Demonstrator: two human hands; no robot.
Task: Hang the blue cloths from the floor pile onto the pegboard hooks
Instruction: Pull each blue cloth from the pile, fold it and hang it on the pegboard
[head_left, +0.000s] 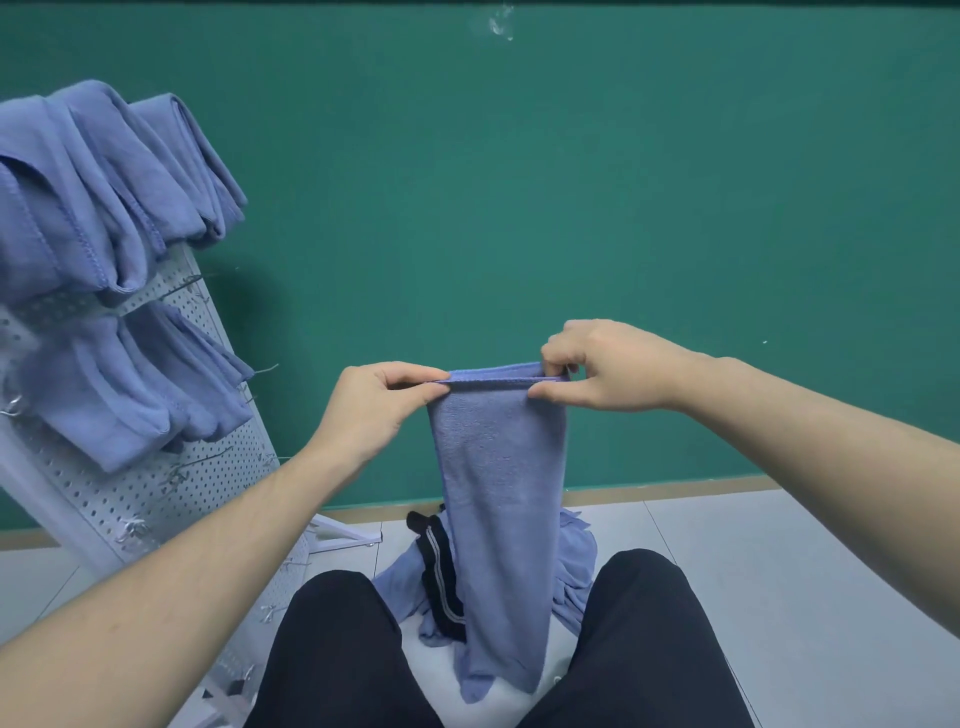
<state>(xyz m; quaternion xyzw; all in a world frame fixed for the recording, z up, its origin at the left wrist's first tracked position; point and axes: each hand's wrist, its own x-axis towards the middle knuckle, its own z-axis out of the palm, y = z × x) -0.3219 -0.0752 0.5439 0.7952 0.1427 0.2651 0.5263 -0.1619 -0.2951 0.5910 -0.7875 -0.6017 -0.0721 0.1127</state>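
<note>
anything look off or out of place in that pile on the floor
Yes: a black garment with white stripes lies mixed into the floor pile of blue cloths, just left of the cloth both hands hold up. It is the only non-blue item there.

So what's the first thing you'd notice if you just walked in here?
Probably the long blue cloth in the middle, held up by its top edge, pinched by the left hand and the right hand, in front of a big green wall. Next, the bunches of blue cloths already hanging on the white pegboard at the left, and the pile on the floor between the knees.
</note>
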